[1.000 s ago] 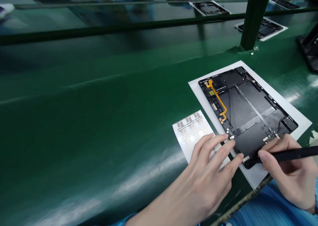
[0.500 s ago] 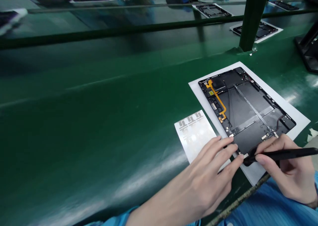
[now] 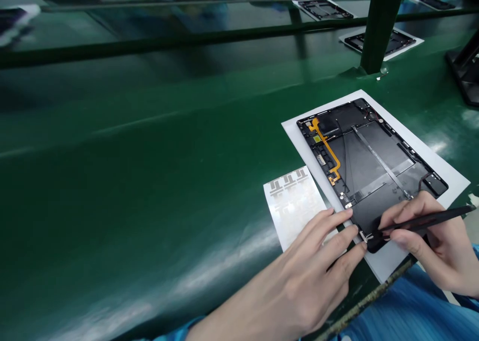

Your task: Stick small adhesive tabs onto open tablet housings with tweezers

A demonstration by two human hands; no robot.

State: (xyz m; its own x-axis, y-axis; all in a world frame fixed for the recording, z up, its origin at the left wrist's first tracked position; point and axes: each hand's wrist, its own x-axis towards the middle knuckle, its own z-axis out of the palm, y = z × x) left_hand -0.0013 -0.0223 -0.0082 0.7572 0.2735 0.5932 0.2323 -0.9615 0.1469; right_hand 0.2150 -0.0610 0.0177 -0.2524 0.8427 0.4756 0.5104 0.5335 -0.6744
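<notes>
An opened tablet housing (image 3: 361, 164), black inside with an orange ribbon cable (image 3: 330, 154) and a grey strip cable (image 3: 381, 159), lies on a white sheet (image 3: 447, 178). My left hand (image 3: 307, 268) stretches its fingers to the near left edge of the housing, fingertips resting on the rim. Between thumb and fingers, my right hand (image 3: 434, 248) grips black tweezers (image 3: 441, 217). The tweezers' tips are at a small white piece by the near corner, close to my left fingertips. Partly under my left hand is a white sticker sheet (image 3: 295, 211) with grey shapes.
A green post (image 3: 381, 29) rises from the green bench (image 3: 149, 181). Behind it lies another tablet housing (image 3: 400, 41) on white paper, with one more housing (image 3: 325, 10) farther back. A black stand (image 3: 467, 81) is at the right edge.
My right hand has tilted the tweezers, and their tips now meet the white piece at the corner. My left hand stays almost where it was. The camera view has shifted slightly.
</notes>
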